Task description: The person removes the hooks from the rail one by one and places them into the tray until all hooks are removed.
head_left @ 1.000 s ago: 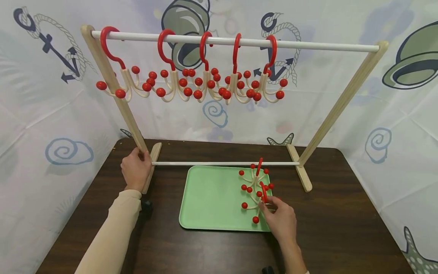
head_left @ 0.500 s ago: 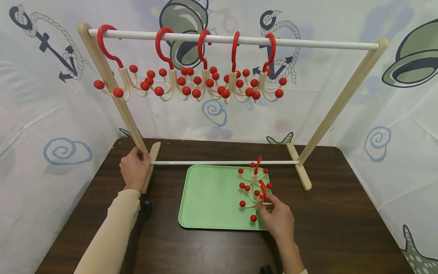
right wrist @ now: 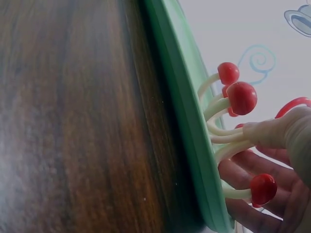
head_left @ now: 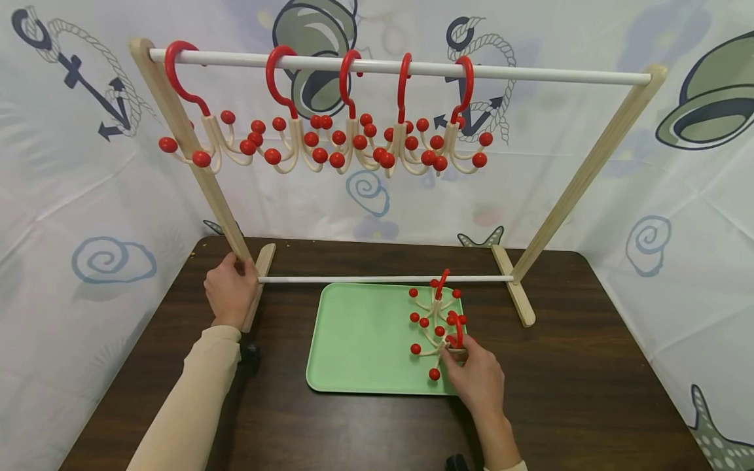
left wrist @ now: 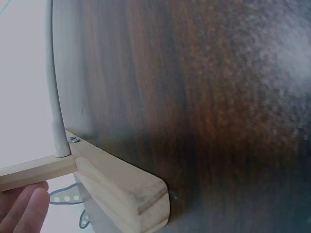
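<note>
Low on the rack's left wooden post (head_left: 209, 190), my left hand (head_left: 232, 291) grips near the foot; its fingers (left wrist: 34, 208) lie against the post in the left wrist view. My right hand (head_left: 478, 379) pinches the stem of a multi-armed hanger with a red hook (head_left: 459, 329) and red ball tips, at the right side of a green tray (head_left: 365, 340). In the right wrist view its pale arms and red balls (right wrist: 242, 98) stand at the tray rim (right wrist: 187, 97). A second such hanger (head_left: 438, 306) is just behind it on the tray, their arms close together.
Several similar hangers (head_left: 294, 131) hang from the white top bar (head_left: 548, 74), grouped toward its left and middle. A lower white bar (head_left: 377, 280) runs behind the tray. The right post (head_left: 583, 180) stands on a wooden foot (head_left: 514, 288) on the dark table (head_left: 589, 392).
The red hook of the hanger in my right hand has turned a little. My left hand stays on the post. The whole view has shifted slightly.
</note>
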Tool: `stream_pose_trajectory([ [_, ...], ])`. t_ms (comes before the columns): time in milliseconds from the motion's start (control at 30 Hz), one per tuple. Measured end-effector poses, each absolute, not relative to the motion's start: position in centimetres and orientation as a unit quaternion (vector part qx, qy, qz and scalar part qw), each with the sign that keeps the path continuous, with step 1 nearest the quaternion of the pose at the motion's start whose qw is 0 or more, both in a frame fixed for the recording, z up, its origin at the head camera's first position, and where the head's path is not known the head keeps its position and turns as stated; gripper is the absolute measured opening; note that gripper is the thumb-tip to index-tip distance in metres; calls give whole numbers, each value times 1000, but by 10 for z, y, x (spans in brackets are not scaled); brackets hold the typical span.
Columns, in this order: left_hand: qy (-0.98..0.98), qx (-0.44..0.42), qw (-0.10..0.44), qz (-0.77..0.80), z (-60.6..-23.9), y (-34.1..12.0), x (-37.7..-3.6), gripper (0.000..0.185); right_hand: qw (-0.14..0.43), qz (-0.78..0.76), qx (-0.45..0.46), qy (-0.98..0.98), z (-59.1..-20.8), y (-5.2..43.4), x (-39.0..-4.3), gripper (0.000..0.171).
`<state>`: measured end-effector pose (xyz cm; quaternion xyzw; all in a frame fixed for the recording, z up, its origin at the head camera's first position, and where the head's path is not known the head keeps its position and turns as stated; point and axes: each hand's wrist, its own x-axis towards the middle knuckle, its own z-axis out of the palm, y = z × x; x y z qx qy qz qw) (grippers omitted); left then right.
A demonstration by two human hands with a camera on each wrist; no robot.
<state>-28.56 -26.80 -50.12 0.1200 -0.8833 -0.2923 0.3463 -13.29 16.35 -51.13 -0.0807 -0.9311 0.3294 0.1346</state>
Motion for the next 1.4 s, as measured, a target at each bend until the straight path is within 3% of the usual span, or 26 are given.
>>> stream_pose_trajectory([
  [600,-880,113,353,-298,-502,-268,-283,21,114,337,-78,-931,-510,166,-130,18],
  [900,-880,115,349,-301,-501,-268,-284,23,63,350,-70,-932,-493,181,-125,37],
  [1033,-882,117,343,-300,-500,-267,-284,24,52,361,-67,-929,-479,193,-122,33],
  [1167,-884,115,340,-300,-499,-267,-285,25,70,360,-54,-929,-460,205,-120,28],
  [1400,-884,116,339,-300,-499,-266,-284,23,150,340,-7,-929,-424,222,-121,25],
])
